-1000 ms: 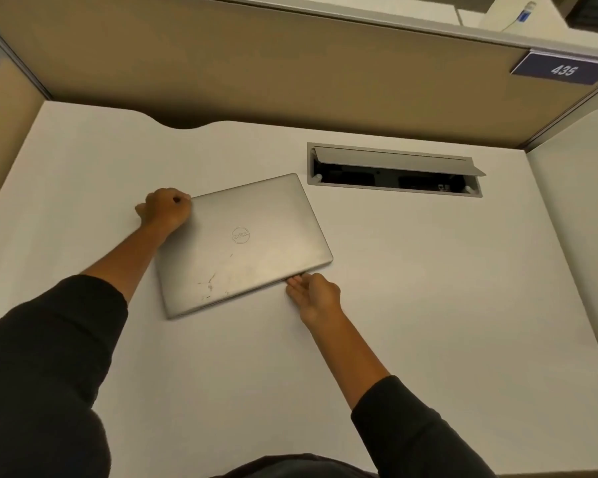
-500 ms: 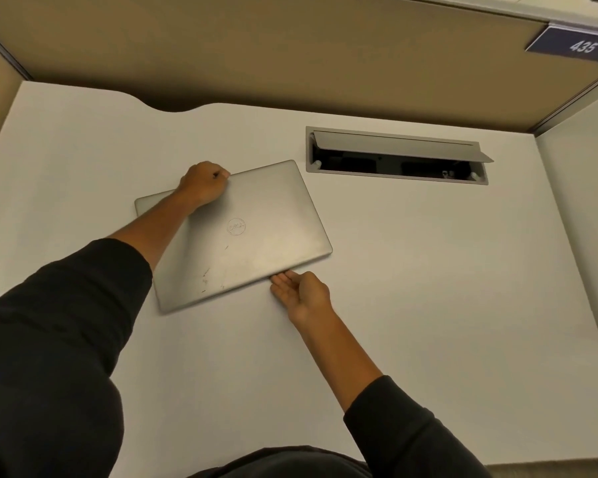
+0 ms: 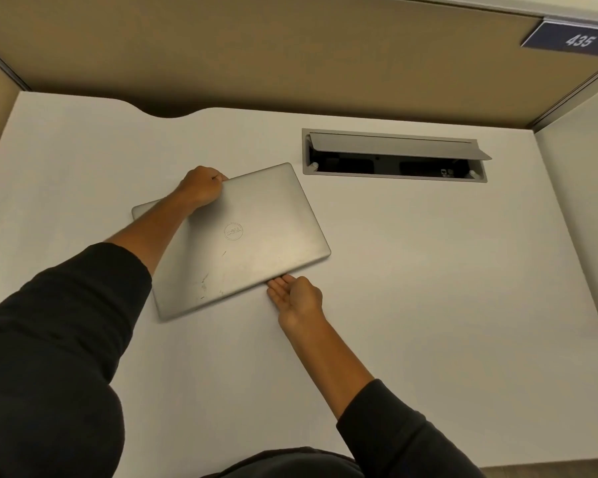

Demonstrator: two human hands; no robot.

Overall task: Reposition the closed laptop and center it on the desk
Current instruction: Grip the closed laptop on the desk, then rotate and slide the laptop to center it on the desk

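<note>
Left hand (image 3: 202, 188): curled over the far long edge of the closed silver rectangular laptop with a round logo on its lid (image 3: 252, 232), fingers wrapped behind that edge, forearm lying across the lid's left part. Grip reads as clamped on the laptop's far edge. One second ago this hand sat at the laptop's far-left corner; half a second ago it had already slid right along the far edge, and it sits at about the same spot on the edge now

Right hand (image 3: 299, 298): palm up, fingers together and extended, tips tucked at or under the near long edge of the laptop, right of that edge's middle. Cannot tell whether the fingers actually pinch the edge; no thumb visible on top of the lid. Placement along the near edge has shifted slightly left compared with a second ago

Laptop: flat on the white desk top (image 3: 428, 305), left of the desk's middle, skewed so its right end points toward the near right. Its far-right corner lies near, not touching, the grey recessed cable tray with its flap raised (image 3: 394, 153). Skew and position relative to the tray look close to the earlier frames

Background: tan partition panel (image 3: 256, 53) along the far side; dark blue number plate reading 435 (image 3: 575, 39) at the far right
</note>
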